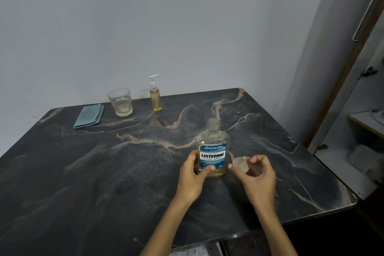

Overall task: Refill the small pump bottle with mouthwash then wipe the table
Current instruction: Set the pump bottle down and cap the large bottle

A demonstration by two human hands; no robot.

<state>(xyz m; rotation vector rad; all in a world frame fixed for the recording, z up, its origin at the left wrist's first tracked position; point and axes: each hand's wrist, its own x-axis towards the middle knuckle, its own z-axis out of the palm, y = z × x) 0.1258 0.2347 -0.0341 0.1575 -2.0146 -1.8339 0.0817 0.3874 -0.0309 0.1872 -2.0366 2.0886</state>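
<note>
A clear mouthwash bottle (213,141) with a blue label and yellowish liquid stands upright on the dark marble table (104,162), its neck uncapped. My left hand (192,178) grips its lower left side. Just right of the bottle, my right hand (257,176) pinches the bottle's clear cap (241,164) between its fingertips. The small pump bottle (155,94), holding amber liquid under a white pump head, stands at the table's far edge. A folded grey-blue cloth (89,118) lies flat at the far left.
A drinking glass (121,102) with a little pale liquid stands between the cloth and the pump bottle. A plain wall runs behind the table. A door frame and a white cabinet (353,151) are close to the table's right edge.
</note>
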